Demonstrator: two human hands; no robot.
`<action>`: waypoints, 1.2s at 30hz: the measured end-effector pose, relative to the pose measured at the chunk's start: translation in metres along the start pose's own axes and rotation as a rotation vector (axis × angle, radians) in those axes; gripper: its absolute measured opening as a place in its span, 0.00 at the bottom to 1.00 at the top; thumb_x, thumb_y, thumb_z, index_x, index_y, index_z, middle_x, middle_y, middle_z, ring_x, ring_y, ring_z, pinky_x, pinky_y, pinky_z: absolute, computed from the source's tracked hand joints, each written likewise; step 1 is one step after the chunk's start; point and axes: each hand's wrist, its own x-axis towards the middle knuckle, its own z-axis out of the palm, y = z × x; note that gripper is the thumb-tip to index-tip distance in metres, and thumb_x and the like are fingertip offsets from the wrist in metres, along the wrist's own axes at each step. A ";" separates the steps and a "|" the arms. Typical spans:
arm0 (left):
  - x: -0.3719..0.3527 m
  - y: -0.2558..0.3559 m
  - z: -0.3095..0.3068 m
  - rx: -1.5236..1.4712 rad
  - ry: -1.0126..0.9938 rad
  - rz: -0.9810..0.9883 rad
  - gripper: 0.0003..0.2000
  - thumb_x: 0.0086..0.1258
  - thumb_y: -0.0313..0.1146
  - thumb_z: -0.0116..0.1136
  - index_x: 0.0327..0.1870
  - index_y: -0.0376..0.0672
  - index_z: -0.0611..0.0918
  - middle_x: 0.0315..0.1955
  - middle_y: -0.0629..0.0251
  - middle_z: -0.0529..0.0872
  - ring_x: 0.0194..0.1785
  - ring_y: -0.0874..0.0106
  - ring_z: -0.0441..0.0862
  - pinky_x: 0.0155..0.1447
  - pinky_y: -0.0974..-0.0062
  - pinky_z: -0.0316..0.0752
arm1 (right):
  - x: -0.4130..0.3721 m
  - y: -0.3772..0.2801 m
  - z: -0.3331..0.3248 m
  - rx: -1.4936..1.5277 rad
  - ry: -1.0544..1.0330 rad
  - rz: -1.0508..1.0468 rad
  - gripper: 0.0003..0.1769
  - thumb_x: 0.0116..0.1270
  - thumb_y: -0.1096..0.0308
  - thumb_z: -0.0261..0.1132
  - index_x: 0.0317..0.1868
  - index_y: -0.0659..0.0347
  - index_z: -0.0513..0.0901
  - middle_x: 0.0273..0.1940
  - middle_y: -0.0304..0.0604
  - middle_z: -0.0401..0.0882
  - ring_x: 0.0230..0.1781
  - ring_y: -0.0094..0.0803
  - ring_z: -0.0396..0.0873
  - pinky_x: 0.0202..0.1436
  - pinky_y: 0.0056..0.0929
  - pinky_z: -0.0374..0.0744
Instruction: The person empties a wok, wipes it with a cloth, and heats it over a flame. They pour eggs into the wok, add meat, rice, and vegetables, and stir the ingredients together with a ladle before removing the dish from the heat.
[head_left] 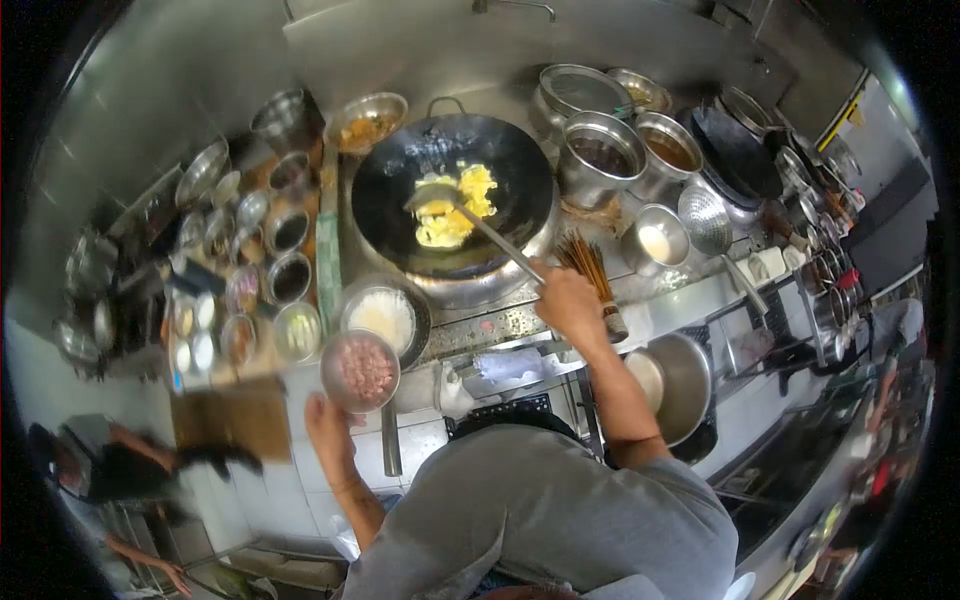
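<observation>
In the head view, my right hand [570,305] is closed round the long handle of a ladle [492,235]. The ladle's head rests among pieces of yellow scrambled egg [447,228] in a large black wok [385,205]. My left hand [330,432] is at the lower edge of a metal bowl [327,372] of pink diced meat [364,373], with its fingers partly hidden against it. Just behind that bowl, white rice [383,318] fills another bowl set in a dark pan with a handle [391,445].
Left of the wok are several small seasoning containers [290,277]. To its right stand metal pots of dark liquid [603,150], a bamboo brush [588,270], a perforated skimmer [706,222] and a deep pot [690,390]. Another person [95,455] is at the far left.
</observation>
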 end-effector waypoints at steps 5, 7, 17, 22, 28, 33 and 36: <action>-0.004 0.016 0.016 0.017 -0.039 0.017 0.04 0.67 0.22 0.50 0.31 0.41 0.70 0.20 0.65 0.77 0.15 0.75 0.75 0.20 0.78 0.76 | -0.013 0.038 -0.010 0.044 0.060 0.001 0.28 0.57 0.72 0.62 0.60 0.44 0.78 0.35 0.57 0.83 0.41 0.53 0.83 0.48 0.48 0.80; -0.005 0.015 0.018 0.035 -0.060 0.016 0.05 0.67 0.23 0.51 0.31 0.42 0.70 0.20 0.65 0.78 0.16 0.75 0.76 0.20 0.78 0.75 | -0.001 0.015 0.001 -0.058 0.091 0.053 0.29 0.57 0.72 0.61 0.61 0.43 0.77 0.36 0.57 0.84 0.42 0.53 0.83 0.48 0.49 0.80; -0.011 0.013 0.014 0.039 -0.053 0.000 0.04 0.66 0.23 0.51 0.31 0.41 0.71 0.22 0.65 0.78 0.17 0.75 0.76 0.20 0.78 0.76 | -0.019 0.035 0.000 0.059 0.073 0.039 0.26 0.57 0.70 0.63 0.59 0.48 0.80 0.38 0.56 0.84 0.41 0.52 0.83 0.47 0.48 0.81; -0.004 0.015 0.022 0.050 -0.094 0.003 0.04 0.65 0.23 0.52 0.30 0.41 0.71 0.21 0.65 0.77 0.17 0.75 0.76 0.20 0.77 0.77 | 0.009 -0.006 0.023 0.042 0.060 -0.041 0.26 0.56 0.71 0.62 0.58 0.52 0.79 0.35 0.58 0.84 0.39 0.51 0.84 0.44 0.45 0.82; 0.008 0.015 0.027 0.093 -0.118 0.054 0.03 0.64 0.24 0.52 0.30 0.39 0.71 0.21 0.65 0.76 0.19 0.75 0.75 0.22 0.77 0.76 | -0.021 0.033 0.014 0.063 0.131 0.028 0.29 0.58 0.72 0.63 0.62 0.44 0.77 0.39 0.56 0.84 0.40 0.50 0.84 0.46 0.48 0.80; 0.066 0.026 0.065 0.281 -0.096 0.267 0.05 0.63 0.26 0.53 0.30 0.38 0.71 0.22 0.67 0.72 0.23 0.75 0.73 0.25 0.76 0.70 | -0.025 0.037 0.047 0.304 0.300 0.076 0.29 0.56 0.72 0.63 0.61 0.50 0.77 0.40 0.57 0.84 0.41 0.54 0.82 0.47 0.51 0.78; 0.147 0.011 0.124 0.493 -0.166 0.702 0.09 0.62 0.22 0.50 0.37 0.31 0.82 0.24 0.62 0.82 0.22 0.74 0.79 0.23 0.78 0.74 | -0.051 0.051 0.063 0.442 0.430 0.073 0.28 0.54 0.76 0.63 0.58 0.53 0.80 0.42 0.57 0.82 0.42 0.55 0.81 0.44 0.48 0.78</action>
